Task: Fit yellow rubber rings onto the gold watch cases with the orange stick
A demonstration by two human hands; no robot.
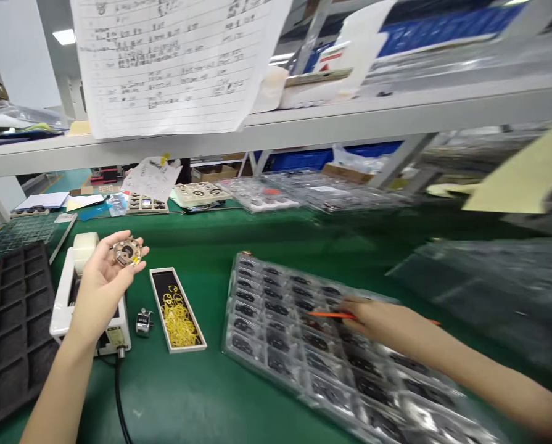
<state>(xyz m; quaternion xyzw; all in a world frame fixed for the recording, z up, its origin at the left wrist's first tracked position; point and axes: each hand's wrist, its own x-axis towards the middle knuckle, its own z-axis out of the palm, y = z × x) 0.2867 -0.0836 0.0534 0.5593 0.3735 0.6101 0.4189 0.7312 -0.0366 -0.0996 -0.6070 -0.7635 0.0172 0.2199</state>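
My left hand [102,283] is raised palm up above the bench, pinching a round metal part with gold-coloured pieces [126,251] between fingers and thumb. Just below it stand a white tape dispenser [67,314] and a small chrome tally counter [144,322]. A narrow box of yellow rubber rings [177,314] lies to its right. My right hand [377,324], slightly blurred, grips a thin orange stick [331,315] and rests over a clear plastic tray of dark parts [233,314].
A black foam tray with gold parts [14,333] lies at the far left. The green bench mat [155,382] carries a black cable. More trays and papers stand behind. A stack of clear trays [488,290] sits at the right. A white shelf [303,129] with a hanging paper runs overhead.
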